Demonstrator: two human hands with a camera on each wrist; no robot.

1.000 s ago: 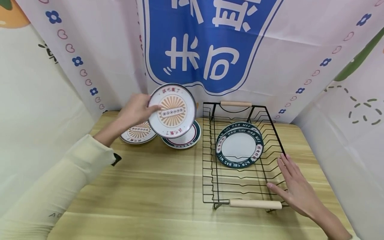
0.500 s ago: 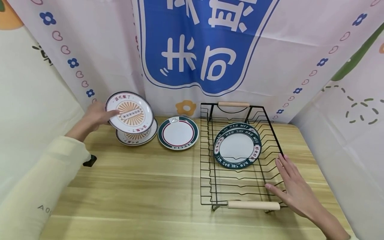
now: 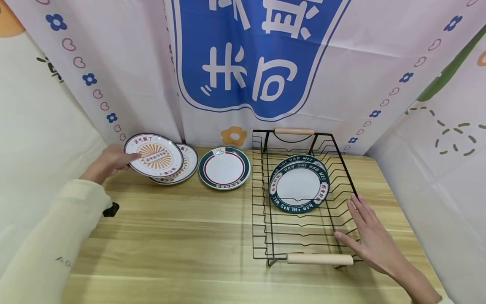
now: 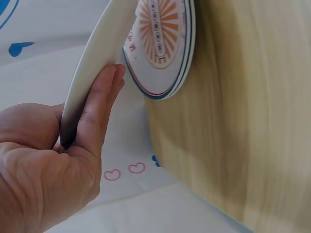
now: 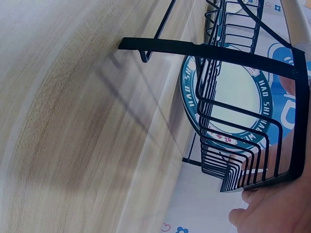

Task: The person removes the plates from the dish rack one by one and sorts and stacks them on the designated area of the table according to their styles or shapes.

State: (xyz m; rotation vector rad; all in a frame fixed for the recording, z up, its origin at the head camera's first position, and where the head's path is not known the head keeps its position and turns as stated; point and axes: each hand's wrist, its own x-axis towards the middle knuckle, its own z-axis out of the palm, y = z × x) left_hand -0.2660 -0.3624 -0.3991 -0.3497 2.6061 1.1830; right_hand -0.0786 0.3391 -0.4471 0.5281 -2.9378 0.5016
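Observation:
My left hand (image 3: 112,161) pinches the left rim of a white plate (image 3: 153,155) with an orange sunburst, thumb on its face and fingers beneath, as the left wrist view shows. That plate is tilted and overlaps a matching sunburst plate (image 3: 188,164) on the table. The left wrist view shows the lower sunburst plate (image 4: 163,34) lying on top of at least one other plate. At the right, my right hand (image 3: 373,238) rests with extended fingers against the side of a black wire dish rack (image 3: 303,234). Two green-rimmed plates (image 3: 300,188) lean inside the rack.
A white plate with a green rim and red ring (image 3: 225,169) lies on the wooden table (image 3: 171,249) between the sunburst plates and the rack. The rack has wooden handles (image 3: 319,259) at front and back. A printed cloth (image 3: 212,122) hangs behind the table.
My left hand has carried the sunburst plate leftward from above the red-ringed plate and lowered it over the matching plate. The right hand has stayed at the rack.

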